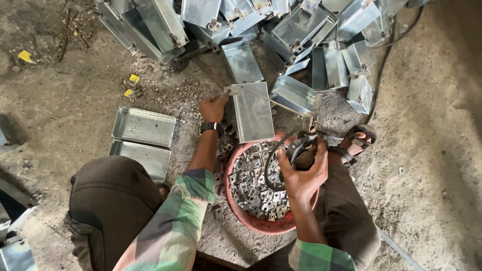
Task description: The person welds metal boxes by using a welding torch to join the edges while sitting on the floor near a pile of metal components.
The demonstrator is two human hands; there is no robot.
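Observation:
My left hand (213,108) grips the left edge of a shiny sheet-metal tray (253,113) that lies on the ground, with a small bracket at its top left corner. My right hand (301,173) is closed around a black-handled tool (297,148) with a thin metal rod reaching up and left across the tray toward that corner; a black cable loops from the handle. Just below the tray, between my knees, sits a red round basin (261,225) full of several small square metal pieces (256,183).
A large heap of folded sheet-metal boxes (281,30) fills the top. Two flat trays (143,126) lie on the left beside my left knee. My sandalled foot (357,141) rests at the right. A black cable (381,70) runs up over the dirt floor.

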